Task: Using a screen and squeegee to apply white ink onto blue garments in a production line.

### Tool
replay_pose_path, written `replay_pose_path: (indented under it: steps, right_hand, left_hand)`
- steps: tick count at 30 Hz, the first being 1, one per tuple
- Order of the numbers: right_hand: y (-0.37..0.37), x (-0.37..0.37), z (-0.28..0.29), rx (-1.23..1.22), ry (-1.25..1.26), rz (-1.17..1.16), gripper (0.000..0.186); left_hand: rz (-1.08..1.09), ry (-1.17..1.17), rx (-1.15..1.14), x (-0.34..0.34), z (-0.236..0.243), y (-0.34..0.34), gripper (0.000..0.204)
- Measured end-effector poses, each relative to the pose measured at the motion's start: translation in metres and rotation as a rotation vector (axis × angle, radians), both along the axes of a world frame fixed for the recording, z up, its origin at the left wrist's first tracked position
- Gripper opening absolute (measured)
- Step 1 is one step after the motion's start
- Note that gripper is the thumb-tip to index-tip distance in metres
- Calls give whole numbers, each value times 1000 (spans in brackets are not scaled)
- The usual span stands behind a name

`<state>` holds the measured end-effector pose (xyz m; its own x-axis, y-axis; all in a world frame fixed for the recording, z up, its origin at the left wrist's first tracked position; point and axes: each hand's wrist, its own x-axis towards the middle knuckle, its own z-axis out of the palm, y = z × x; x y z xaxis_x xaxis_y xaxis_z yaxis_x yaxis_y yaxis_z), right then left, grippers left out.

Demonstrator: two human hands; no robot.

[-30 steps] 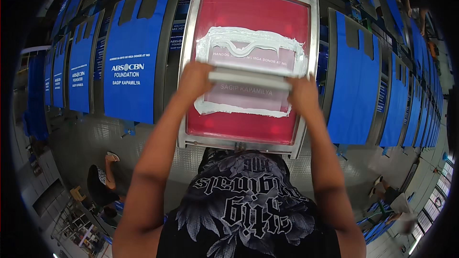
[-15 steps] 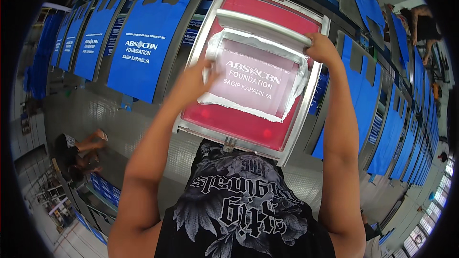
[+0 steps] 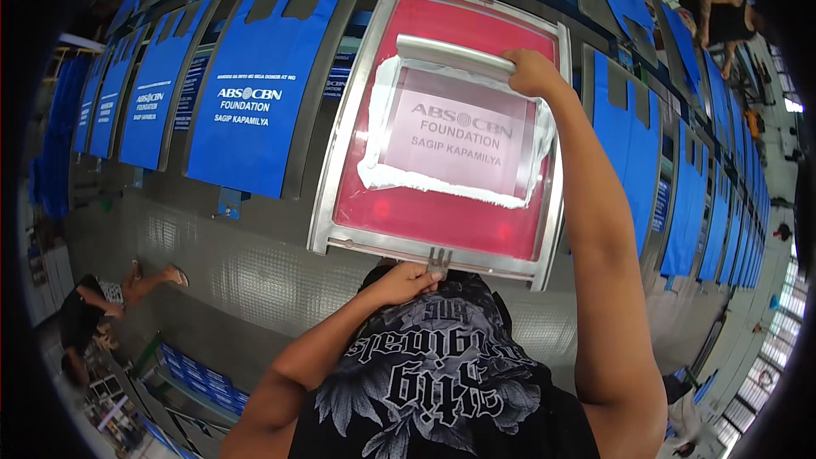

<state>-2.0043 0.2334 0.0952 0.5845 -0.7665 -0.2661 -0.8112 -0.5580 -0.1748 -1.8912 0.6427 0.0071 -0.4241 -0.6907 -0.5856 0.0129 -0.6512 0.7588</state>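
In front of me is a screen printing frame (image 3: 552, 229), metal-edged with red mesh and a pale stencil window (image 3: 450, 140). White ink (image 3: 442, 190) rings that window in a thick, uneven border. Across the upper part of the mesh lies a long metal squeegee (image 3: 455, 53). My right hand (image 3: 535, 73) is closed round the squeegee's right end. At the frame's near edge, my left hand (image 3: 405, 283) grips the rim beside a small metal bracket (image 3: 439, 260); its fingertips are partly hidden beneath the edge.
Blue printed bags (image 3: 255, 85) lie on grey boards in a row to the left, with more blue bags (image 3: 625, 119) along the right. Another person (image 3: 727, 17) is at the far right. A second person (image 3: 93, 302) is at the lower left, near a rack of blue pieces (image 3: 200, 374).
My left hand has left the squeegee's left side and come down to the frame's near rim. The right hand stays on the squeegee. The printed lettering in the window looks darker.
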Motion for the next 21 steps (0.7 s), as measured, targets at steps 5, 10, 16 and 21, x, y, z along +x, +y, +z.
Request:
replay_pose_path:
  steps: [5,10,16,21]
  right_hand:
    - [125,-15,14,33,20,4,50]
    - [264,-46,18,-65,-152,24,39]
    - [243,-68,10,-61,-190,47,43]
    - [203,-127,6,94,-295,-169,36]
  left_hand:
    - [26,42,28,1,12,-3,41]
    - [10,-7,92,-4,0,-4,41]
    - [6,-366,122,-14,-10,-7,47]
    - [-2,-525,123,-10,0,-2,53]
